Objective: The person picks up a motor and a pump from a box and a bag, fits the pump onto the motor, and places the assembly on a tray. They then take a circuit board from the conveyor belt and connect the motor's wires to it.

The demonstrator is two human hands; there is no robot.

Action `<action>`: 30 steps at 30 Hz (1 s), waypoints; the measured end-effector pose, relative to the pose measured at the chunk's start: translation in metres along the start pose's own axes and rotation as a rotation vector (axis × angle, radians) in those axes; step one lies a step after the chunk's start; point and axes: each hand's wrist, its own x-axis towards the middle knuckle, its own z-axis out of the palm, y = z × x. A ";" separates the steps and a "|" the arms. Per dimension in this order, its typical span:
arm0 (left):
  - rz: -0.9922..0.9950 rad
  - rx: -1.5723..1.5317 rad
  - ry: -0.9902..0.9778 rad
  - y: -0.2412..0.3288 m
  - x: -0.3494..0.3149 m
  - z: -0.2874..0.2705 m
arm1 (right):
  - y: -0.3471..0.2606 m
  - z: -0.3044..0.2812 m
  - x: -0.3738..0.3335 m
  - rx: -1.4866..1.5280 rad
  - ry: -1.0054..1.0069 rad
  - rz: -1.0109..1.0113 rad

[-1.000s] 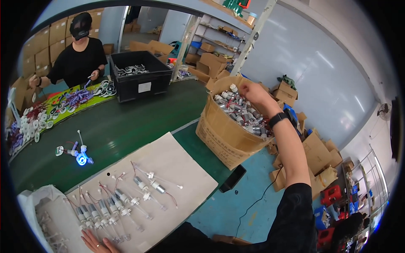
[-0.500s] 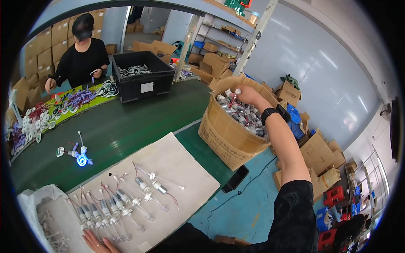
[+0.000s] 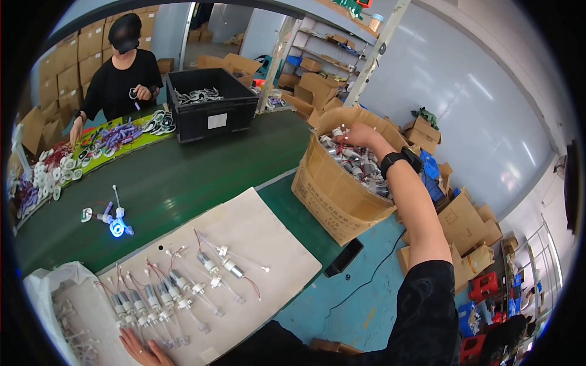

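Note:
My right hand reaches into a cardboard box filled with small silver motor pumps with white ends and red wires. Its fingers are curled round one pump, whose white end and red wires show at the fingertips; the rest is hidden. My left hand lies flat with its fingers apart on a pale board. Beside its fingertips stands a row of similar motor pumps, fitted with clear tubes. One loose pump lies at the row's right end.
A white-lined container of clear parts stands at the near left. On the green belt lies an assembly glowing blue. Beyond are a black bin and a co-worker handling parts. A black tray sits below the box.
My right hand has dipped slightly deeper among the pumps in the box. My left hand rests where it was. The co-worker's hands have moved, and the whole view has shifted slightly.

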 end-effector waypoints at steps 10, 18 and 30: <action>0.059 -0.031 0.030 0.000 0.002 0.006 | 0.031 -0.002 -0.001 0.454 -0.184 -0.144; 0.034 -0.041 0.020 -0.003 0.000 0.003 | 0.056 -0.042 -0.020 0.935 0.192 0.174; -0.008 -0.020 0.029 -0.013 -0.001 0.017 | -0.130 -0.111 -0.190 1.070 0.316 -0.468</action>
